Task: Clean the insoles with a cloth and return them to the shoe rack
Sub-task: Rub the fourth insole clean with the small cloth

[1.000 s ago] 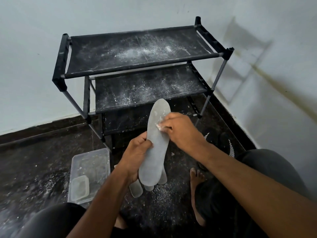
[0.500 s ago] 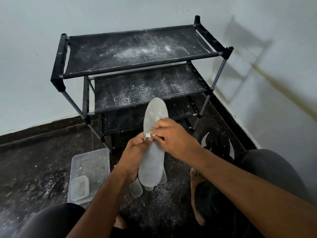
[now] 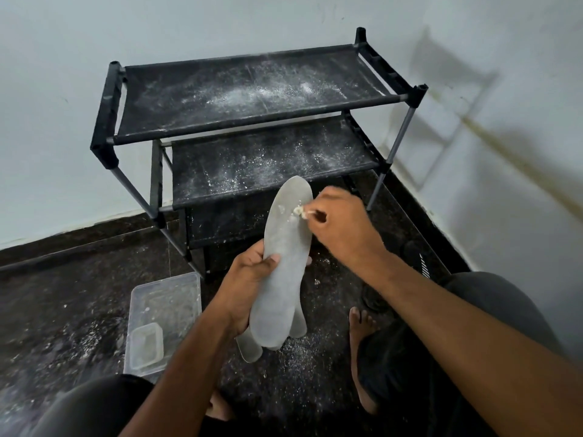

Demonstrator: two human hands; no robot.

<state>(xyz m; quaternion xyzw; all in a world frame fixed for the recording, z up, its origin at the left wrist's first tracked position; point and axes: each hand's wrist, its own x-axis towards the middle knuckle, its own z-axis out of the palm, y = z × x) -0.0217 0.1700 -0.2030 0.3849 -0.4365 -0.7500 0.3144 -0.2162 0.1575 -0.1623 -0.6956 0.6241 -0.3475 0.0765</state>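
The black three-tier shoe rack (image 3: 252, 96) stands on the dark floor (image 3: 63, 294) in the corner of two pale walls; white powder is scattered on its fabric shelves and on the floor in front of it. A clear plastic container (image 3: 167, 307) lies on the floor left of the hands, with a smaller clear tub (image 3: 146, 345) inside it. The grey insoles (image 3: 280, 279) form a fanned stack held upright in front of the rack's lower tiers, toe ends up. The left hand (image 3: 249, 288) grips the stack at mid-length, thumb across the front insole. The right hand (image 3: 340, 225) pinches a small whitish cloth (image 3: 299, 211) in curled fingers and presses it against the upper right edge of the front insole. A bare foot (image 3: 359, 326) rests on the floor below the right forearm.
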